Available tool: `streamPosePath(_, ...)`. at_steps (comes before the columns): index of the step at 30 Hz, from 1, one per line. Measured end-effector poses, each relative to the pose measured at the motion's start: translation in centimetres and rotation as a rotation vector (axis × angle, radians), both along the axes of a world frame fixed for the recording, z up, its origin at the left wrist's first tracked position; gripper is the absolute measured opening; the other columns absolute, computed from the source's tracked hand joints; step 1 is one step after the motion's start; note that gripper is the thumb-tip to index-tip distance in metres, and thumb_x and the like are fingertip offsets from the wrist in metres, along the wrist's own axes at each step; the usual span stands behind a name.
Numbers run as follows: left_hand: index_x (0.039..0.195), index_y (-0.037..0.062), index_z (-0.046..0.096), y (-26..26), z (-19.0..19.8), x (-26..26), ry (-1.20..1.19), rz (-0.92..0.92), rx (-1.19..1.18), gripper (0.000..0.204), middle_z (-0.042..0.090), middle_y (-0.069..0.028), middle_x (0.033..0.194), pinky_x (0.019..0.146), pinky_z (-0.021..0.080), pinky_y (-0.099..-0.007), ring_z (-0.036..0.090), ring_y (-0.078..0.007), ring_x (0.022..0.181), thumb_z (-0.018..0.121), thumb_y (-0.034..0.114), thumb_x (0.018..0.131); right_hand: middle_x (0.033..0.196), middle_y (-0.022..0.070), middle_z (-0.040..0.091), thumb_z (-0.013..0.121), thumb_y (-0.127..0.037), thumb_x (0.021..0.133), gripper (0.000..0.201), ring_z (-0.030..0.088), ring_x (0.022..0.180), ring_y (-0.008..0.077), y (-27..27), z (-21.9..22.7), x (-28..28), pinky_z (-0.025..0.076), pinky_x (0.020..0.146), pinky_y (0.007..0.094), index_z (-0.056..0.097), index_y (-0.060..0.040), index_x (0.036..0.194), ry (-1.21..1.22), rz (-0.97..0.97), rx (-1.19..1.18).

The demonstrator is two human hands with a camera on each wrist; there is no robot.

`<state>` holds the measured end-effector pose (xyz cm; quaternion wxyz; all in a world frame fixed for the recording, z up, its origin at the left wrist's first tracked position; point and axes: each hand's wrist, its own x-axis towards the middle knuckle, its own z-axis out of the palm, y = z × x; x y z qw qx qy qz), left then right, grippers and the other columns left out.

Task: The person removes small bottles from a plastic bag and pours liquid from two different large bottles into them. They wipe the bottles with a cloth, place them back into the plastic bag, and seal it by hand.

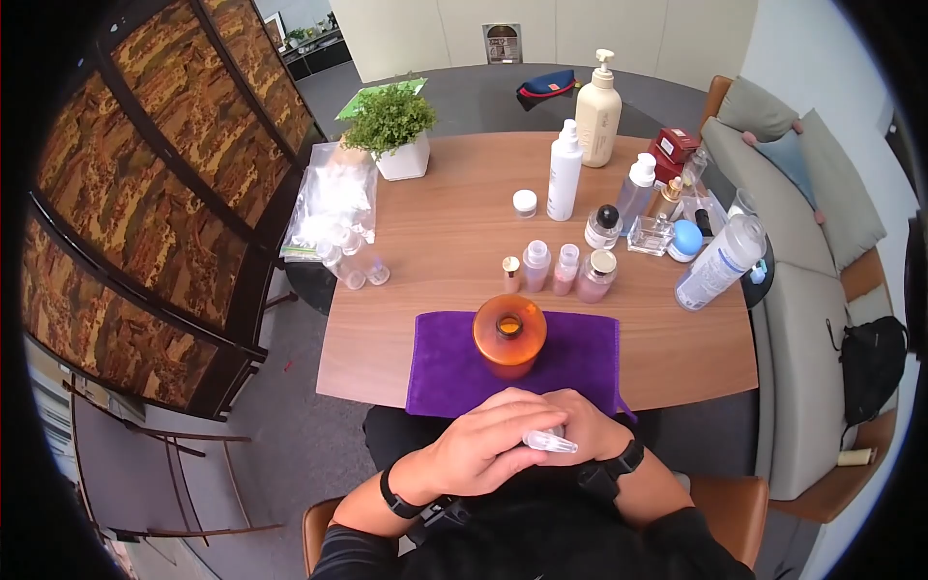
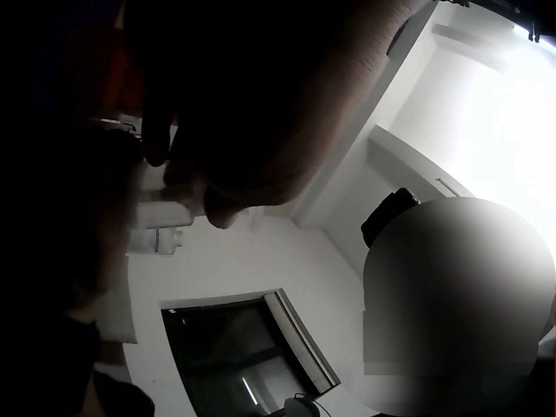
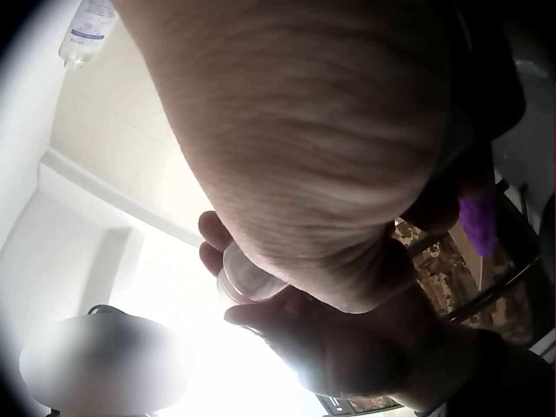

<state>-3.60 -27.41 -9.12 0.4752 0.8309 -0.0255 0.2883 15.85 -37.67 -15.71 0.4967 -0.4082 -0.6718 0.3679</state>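
Observation:
Just in front of the body, over the table's near edge, the two hands are together. My left hand [image 1: 488, 440] lies partly across my right hand [image 1: 592, 422] and pinches a clear plastic pump head [image 1: 550, 442] between thumb and fingers, its nozzle pointing right. In the right wrist view, the left hand's fingertips and thumb flank a translucent round part [image 3: 248, 276]. The right hand's fingers are hidden, so I cannot tell whether they grip it too. Just beyond stands an orange see-through bottle [image 1: 509, 338] with an open neck, on a purple cloth [image 1: 440, 362].
Small pink-tinted bottles [image 1: 565, 273], a white spray bottle [image 1: 565, 174], a cream pump bottle [image 1: 599, 111] and a clear labelled bottle [image 1: 720, 263] stand beyond and to the right. A potted plant [image 1: 390, 121], plastic bag [image 1: 333, 198] and small clear bottles [image 1: 355, 263] are at left.

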Motion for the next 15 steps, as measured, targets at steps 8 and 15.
streamPosePath(8,0.118,0.0037,0.072,-2.4,-2.9,1.0,-0.166,0.217,-0.104,0.043,0.071,-0.0120,0.112,0.093,0.053,-0.0388,0.065,-0.0271,0.098,0.097,0.018,0.085,0.077,0.0133,0.066,0.093,-0.023,0.076,0.036,0.069,0.074,0.0391,0.2,-1.2,-0.3,0.051,0.064,0.0452,0.066,-0.0053,0.093,-0.062,-0.073,0.025)
streamPosePath(15,0.144,0.0004,0.059,-2.5,-3.0,0.4,-0.093,0.035,-0.456,0.075,0.069,-0.0170,0.126,0.097,0.051,-0.0387,0.065,-0.0244,0.113,0.099,0.013,0.082,0.085,0.0131,0.072,0.094,-0.023,0.076,0.041,0.071,0.077,0.0371,0.0,-0.7,-0.5,0.055,0.069,0.0450,0.071,-0.0058,0.106,0.063,-0.049,-0.003)
